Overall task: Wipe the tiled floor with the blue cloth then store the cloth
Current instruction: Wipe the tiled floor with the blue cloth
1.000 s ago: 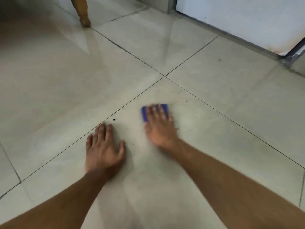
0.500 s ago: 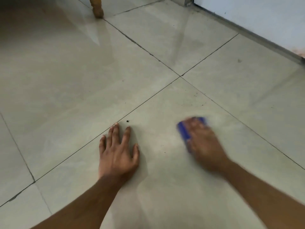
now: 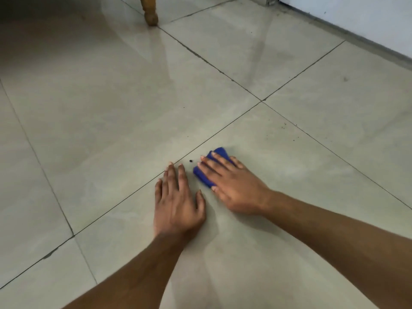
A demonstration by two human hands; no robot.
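Right hand (image 3: 236, 186) presses flat, fingers straight, on blue cloth (image 3: 204, 173); dark speck (image 3: 190, 161) lies just left. Left hand (image 3: 177, 201) rests flat.

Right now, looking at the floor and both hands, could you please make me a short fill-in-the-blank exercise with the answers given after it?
1. The right hand presses flat on a cloth of ____ colour.
2. The left hand rests flat on the tiled ____.
3. The small dark speck lies ____ the two hands.
4. The wooden leg stands at the ____ edge of the view.

Answers: blue; floor; between; top
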